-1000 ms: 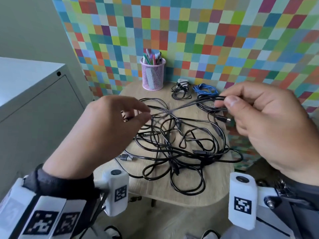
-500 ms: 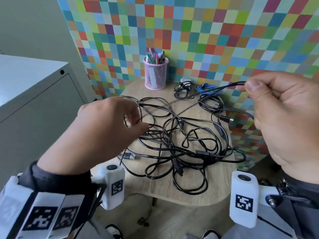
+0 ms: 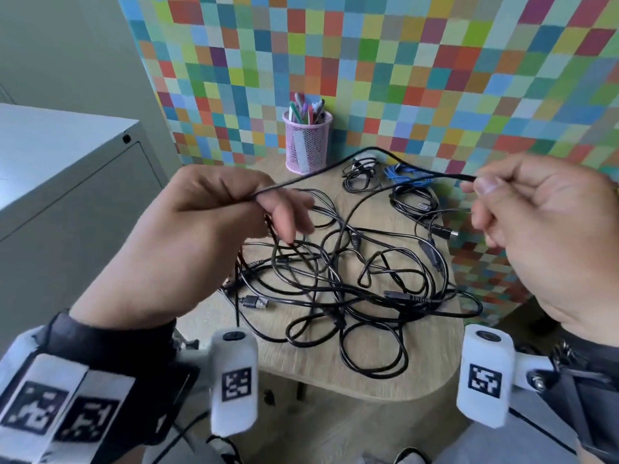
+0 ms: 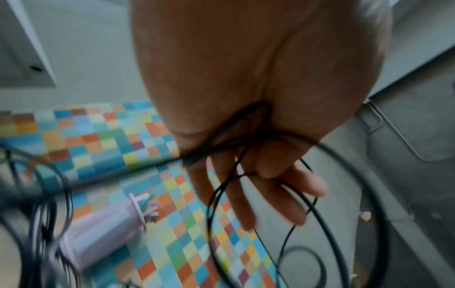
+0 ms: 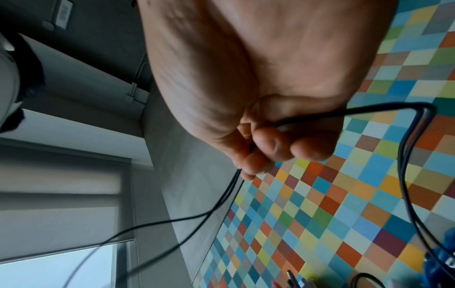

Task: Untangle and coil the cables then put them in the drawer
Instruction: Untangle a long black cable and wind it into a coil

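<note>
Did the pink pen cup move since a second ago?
No. The pink pen cup stands in the same spot at the table's back edge against the checkered wall; only the camera shifted.

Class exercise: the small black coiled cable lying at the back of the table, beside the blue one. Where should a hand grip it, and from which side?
Grip the small black coiled cable across its gathered loops, coming down from above. It lies flat and apart from the big tangle, so pinching the whole bundle should keep the coil together.

The rounded light wood-grain table looks matt; thin black rubbery cables shine faintly; the pink wire-mesh metal pen cup stands far.
</note>
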`<state>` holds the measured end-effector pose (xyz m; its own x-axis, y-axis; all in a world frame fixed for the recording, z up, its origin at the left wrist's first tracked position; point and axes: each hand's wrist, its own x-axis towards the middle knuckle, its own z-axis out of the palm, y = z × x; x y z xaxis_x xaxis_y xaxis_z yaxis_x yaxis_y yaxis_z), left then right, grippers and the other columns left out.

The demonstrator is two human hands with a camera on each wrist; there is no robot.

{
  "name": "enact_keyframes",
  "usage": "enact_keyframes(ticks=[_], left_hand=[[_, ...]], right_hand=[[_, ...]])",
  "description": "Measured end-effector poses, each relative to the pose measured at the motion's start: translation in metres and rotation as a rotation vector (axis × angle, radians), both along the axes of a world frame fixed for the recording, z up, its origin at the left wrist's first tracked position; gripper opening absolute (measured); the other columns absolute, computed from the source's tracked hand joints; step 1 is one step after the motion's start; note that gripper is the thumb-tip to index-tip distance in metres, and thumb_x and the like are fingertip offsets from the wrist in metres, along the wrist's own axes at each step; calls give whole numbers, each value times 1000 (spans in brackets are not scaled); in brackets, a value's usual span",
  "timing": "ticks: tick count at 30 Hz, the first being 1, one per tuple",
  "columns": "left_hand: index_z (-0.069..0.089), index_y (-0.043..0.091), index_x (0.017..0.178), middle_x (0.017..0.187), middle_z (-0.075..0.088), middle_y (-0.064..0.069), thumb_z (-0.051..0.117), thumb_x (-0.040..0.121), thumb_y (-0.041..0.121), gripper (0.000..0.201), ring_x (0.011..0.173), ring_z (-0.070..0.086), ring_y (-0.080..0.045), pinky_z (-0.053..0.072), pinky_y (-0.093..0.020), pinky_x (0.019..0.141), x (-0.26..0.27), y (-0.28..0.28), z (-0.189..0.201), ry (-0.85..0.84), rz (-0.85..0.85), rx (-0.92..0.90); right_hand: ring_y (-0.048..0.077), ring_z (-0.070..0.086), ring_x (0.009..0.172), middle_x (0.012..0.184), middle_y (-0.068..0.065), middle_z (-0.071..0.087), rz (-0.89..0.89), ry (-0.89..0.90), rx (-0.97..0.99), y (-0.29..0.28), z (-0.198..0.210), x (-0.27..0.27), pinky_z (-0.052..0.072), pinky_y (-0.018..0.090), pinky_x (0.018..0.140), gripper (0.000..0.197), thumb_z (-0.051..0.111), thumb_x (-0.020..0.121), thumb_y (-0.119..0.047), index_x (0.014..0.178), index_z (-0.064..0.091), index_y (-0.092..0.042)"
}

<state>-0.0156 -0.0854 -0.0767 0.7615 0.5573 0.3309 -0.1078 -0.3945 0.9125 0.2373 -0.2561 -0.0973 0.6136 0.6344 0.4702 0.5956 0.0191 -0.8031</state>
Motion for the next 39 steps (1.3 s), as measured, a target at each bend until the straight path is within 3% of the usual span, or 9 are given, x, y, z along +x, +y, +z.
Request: enact_keyframes(ticks=[7, 10, 15, 18, 21, 24, 28, 34, 39], left_hand=[[72, 12, 90, 57, 55, -17, 42, 96, 9, 31, 44, 48, -29, 41, -27, 46, 16, -11, -11, -82, -76, -185], [72, 10, 91, 62, 64, -15, 43, 105, 26, 35, 62, 63, -39, 52, -35, 62, 22, -22, -14, -65, -99, -122], [69, 22, 64, 88, 77, -9, 51, 104, 35, 46, 103, 70, -29, 48, -43, 100, 15, -31, 3, -41, -18, 64], [57, 21, 56, 69, 69, -12, 62, 97, 35, 43, 85, 71, -36, 50, -54, 92, -4, -29, 13, -160, -31, -19], [46, 12, 64, 46, 40, -1, 72, 91, 40, 46, 38, 43, -22, 49, -37, 59, -29, -29, 10, -269, -193, -251], [47, 2, 71, 50, 36, -1, 67, 96, 46, 54, 43, 32, -19, 35, -25, 46, -50, -25, -4, 122, 12, -198], [60, 9, 67, 49, 54, 4, 51, 103, 51, 56, 50, 50, -20, 42, -31, 56, -72, -10, -31, 677, 423, 136], [70, 19, 72, 83, 67, -13, 43, 104, 58, 57, 68, 64, -23, 58, -39, 67, -96, -7, -31, 612, 441, 59], [63, 7, 79, 69, 67, -4, 50, 108, 29, 39, 71, 63, -27, 50, -39, 78, -91, -24, -2, 315, 275, 24]], right_hand=[[7, 64, 65, 79, -15, 75, 26, -137, -234, 1, 7, -23, 45, 12, 61, 17, 64, 98, -26, 85, 74, -30], [-5, 69, 84, 90, -27, 74, 103, -183, -272, 11, 12, -47, 50, 9, 76, 15, 67, 92, -32, 81, 72, -42], [17, 69, 81, 83, -5, 74, 65, -244, -223, 17, 19, -52, 55, 32, 76, 16, 62, 100, -29, 86, 71, -30], [-2, 66, 83, 87, -18, 72, -3, -222, -151, 19, 40, -39, 52, 19, 76, 24, 61, 103, -22, 82, 69, -32], [-5, 63, 73, 79, -27, 67, -87, -230, -18, 18, 71, -19, 56, 31, 78, 21, 58, 101, -22, 85, 71, -28], [0, 48, 51, 60, -20, 60, -171, -272, 61, 13, 108, -3, 43, 26, 54, 19, 53, 98, -30, 91, 71, -27], [12, 48, 70, 80, 6, 58, -243, -321, 126, 12, 128, 14, 39, 32, 61, 27, 48, 94, -37, 87, 72, -27], [-6, 51, 54, 65, -26, 64, -154, -273, 24, 14, 105, -2, 38, 15, 57, 18, 55, 95, -34, 84, 68, -30], [9, 56, 68, 87, 12, 72, 40, -358, -60, 26, 83, -25, 39, 25, 63, 16, 58, 101, -24, 96, 72, -19]])
